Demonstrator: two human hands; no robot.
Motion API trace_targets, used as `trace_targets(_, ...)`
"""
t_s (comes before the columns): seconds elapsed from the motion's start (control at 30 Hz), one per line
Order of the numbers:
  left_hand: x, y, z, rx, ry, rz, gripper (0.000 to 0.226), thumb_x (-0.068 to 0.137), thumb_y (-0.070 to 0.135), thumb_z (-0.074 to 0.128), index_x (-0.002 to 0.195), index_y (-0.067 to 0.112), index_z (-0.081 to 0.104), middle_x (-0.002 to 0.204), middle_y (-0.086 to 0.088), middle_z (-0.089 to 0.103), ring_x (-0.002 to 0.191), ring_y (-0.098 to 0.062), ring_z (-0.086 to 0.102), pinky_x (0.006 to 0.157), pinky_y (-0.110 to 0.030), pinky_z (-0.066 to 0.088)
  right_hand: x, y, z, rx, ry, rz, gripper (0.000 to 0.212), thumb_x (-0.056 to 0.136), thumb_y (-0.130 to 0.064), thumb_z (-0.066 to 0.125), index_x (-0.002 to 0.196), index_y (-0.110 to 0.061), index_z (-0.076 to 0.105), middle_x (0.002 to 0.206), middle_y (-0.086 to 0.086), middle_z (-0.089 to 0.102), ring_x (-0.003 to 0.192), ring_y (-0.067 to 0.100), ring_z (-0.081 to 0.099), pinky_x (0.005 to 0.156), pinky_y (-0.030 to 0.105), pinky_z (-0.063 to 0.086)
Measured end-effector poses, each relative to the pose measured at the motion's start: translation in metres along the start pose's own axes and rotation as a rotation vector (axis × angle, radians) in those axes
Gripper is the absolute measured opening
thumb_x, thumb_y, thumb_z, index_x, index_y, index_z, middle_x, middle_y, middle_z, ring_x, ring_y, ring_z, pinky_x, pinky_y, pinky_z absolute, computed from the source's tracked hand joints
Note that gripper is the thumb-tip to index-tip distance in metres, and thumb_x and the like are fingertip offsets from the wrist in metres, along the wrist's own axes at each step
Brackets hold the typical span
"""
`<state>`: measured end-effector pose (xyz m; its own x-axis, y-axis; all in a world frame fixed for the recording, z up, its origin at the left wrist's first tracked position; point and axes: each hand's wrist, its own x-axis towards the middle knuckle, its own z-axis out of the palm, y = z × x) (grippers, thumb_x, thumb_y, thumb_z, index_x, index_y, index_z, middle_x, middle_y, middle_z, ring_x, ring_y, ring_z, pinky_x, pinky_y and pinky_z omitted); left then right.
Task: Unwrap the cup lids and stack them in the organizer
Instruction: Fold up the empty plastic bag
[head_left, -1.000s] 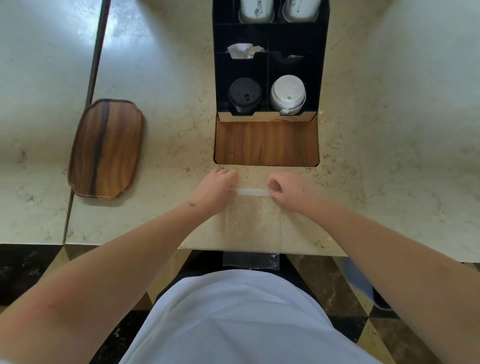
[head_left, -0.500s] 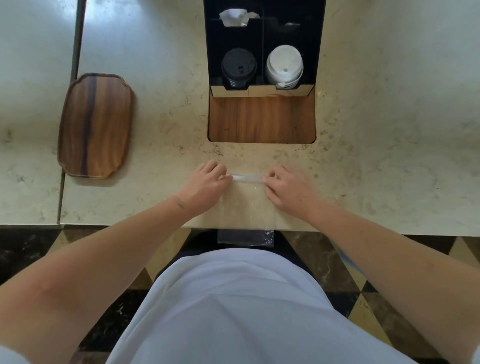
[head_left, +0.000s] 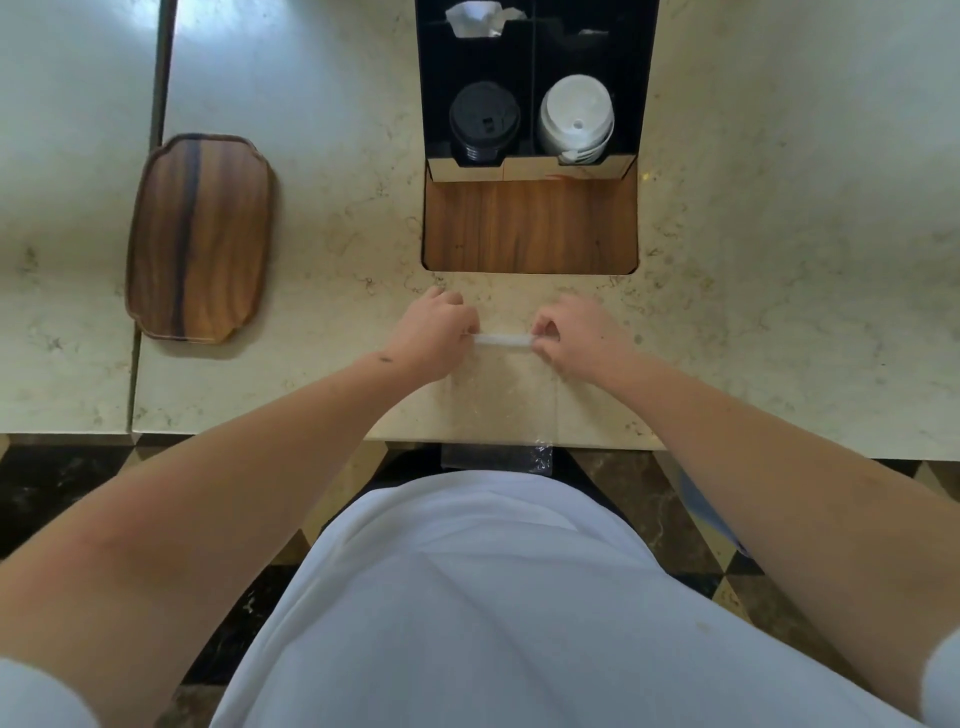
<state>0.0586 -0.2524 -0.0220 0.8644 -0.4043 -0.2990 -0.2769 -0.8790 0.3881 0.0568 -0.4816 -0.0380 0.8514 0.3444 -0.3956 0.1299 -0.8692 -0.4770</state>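
A flat, clear plastic bag (head_left: 503, 400) lies on the marble counter and hangs over its front edge. My left hand (head_left: 434, 335) and my right hand (head_left: 576, 338) each pinch one end of the bag's white top strip (head_left: 503, 340). Beyond them stands a black organizer (head_left: 535, 67). Its near left slot holds a stack of black lids (head_left: 484, 120), and its near right slot holds a stack of white lids (head_left: 575, 118). Crumpled white paper (head_left: 475, 20) sits in a slot further back.
A wooden panel (head_left: 530, 226) fronts the organizer. A wooden tray (head_left: 200, 236) lies on the counter at the left, beside a seam in the marble. The counter's front edge (head_left: 260, 434) runs just before my white shirt, with dark patterned floor below.
Both hands have stayed pinched on the bag's top strip. The view has tilted, so the organizer and tray sit higher in frame than a second ago.
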Motion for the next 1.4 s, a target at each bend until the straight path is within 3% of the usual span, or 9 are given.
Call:
trace_targets(0.27,-0.015,-0.009,0.007,0.195,0.060,0.303,0.013,0.095,0.000,0.061,0.087,0.004,0.070,0.086,-0.010,0.064,0.083,-0.028,0.050,0.077,-0.041,0.048,-0.012,0.003,0.002,-0.213,0.137,-0.306,0.010,0.087,-0.014,0.064,0.077,-0.014,0.063,0.082,0.003,0.061,0.082,0.023,0.052,0.072,0.038,0.049)
trace_targets(0.47,-0.042,-0.019,0.018,0.313,0.055,0.351,0.040,0.084,-0.005,0.055,0.123,0.001,0.064,0.106,-0.015,0.061,0.097,-0.035,0.055,0.081,-0.046,0.051,-0.040,0.010,0.018,-0.288,0.197,-0.357,0.019,0.093,-0.020,0.059,0.100,-0.007,0.072,0.100,0.008,0.064,0.088,0.025,0.053,0.069,0.039,0.050)
trace_targets(0.57,-0.053,-0.018,0.019,0.311,0.020,0.312,0.048,0.086,-0.004,0.058,0.134,0.000,0.055,0.108,-0.016,0.058,0.096,-0.033,0.054,0.080,-0.045,0.051,-0.051,0.010,0.018,-0.308,0.188,-0.332,0.036,0.095,-0.026,0.050,0.118,-0.009,0.071,0.113,0.010,0.065,0.097,0.028,0.055,0.074,0.039,0.049)
trace_targets(0.7,-0.038,-0.008,0.007,0.181,0.022,0.226,0.019,0.098,0.015,0.064,0.113,0.008,0.073,0.105,-0.013,0.059,0.096,-0.031,0.051,0.080,-0.042,0.049,-0.035,-0.001,0.005,-0.207,0.128,-0.269,0.027,0.094,-0.026,0.057,0.101,-0.014,0.080,0.103,0.005,0.068,0.091,0.021,0.052,0.074,0.033,0.045)
trace_targets(0.8,-0.024,-0.002,0.000,0.065,0.019,0.124,0.018,0.098,0.018,0.064,0.100,0.007,0.078,0.106,-0.013,0.061,0.099,-0.031,0.050,0.083,-0.039,0.047,-0.018,-0.006,-0.002,-0.125,0.068,-0.148,0.012,0.092,-0.026,0.068,0.091,-0.019,0.078,0.097,-0.001,0.066,0.096,0.020,0.054,0.085,0.035,0.047)
trace_targets(1.0,-0.011,-0.002,0.005,0.012,0.038,-0.028,0.018,0.100,0.018,0.058,0.116,0.010,0.063,0.113,-0.005,0.065,0.107,-0.025,0.053,0.090,-0.035,0.045,-0.007,-0.006,0.000,0.049,-0.026,0.023,0.015,0.092,-0.020,0.071,0.106,-0.017,0.066,0.096,-0.003,0.065,0.087,0.015,0.061,0.077,0.031,0.053)
trace_targets(1.27,-0.031,-0.018,0.012,0.155,0.101,0.317,0.006,0.091,0.000,0.068,0.085,0.002,0.071,0.086,-0.014,0.066,0.083,-0.033,0.056,0.074,-0.044,0.052,-0.032,0.004,0.011,-0.187,0.108,-0.321,0.008,0.090,-0.005,0.067,0.084,-0.009,0.065,0.084,0.006,0.061,0.072,0.021,0.050,0.061,0.032,0.039)
trace_targets(1.33,-0.042,-0.024,0.017,0.243,0.118,0.369,0.011,0.085,-0.003,0.071,0.094,0.003,0.072,0.093,-0.014,0.066,0.088,-0.034,0.059,0.076,-0.043,0.052,-0.045,0.009,0.016,-0.313,0.170,-0.398,0.004,0.089,-0.002,0.068,0.092,-0.004,0.068,0.093,0.011,0.063,0.076,0.024,0.051,0.062,0.031,0.037)
trace_targets(1.4,-0.055,-0.031,0.022,0.335,0.070,0.380,0.031,0.087,0.005,0.067,0.118,0.006,0.067,0.113,-0.014,0.063,0.103,-0.036,0.058,0.083,-0.044,0.050,-0.056,0.017,0.019,-0.426,0.175,-0.410,0.026,0.090,-0.010,0.069,0.115,-0.007,0.069,0.111,0.012,0.064,0.094,0.029,0.057,0.071,0.038,0.046)
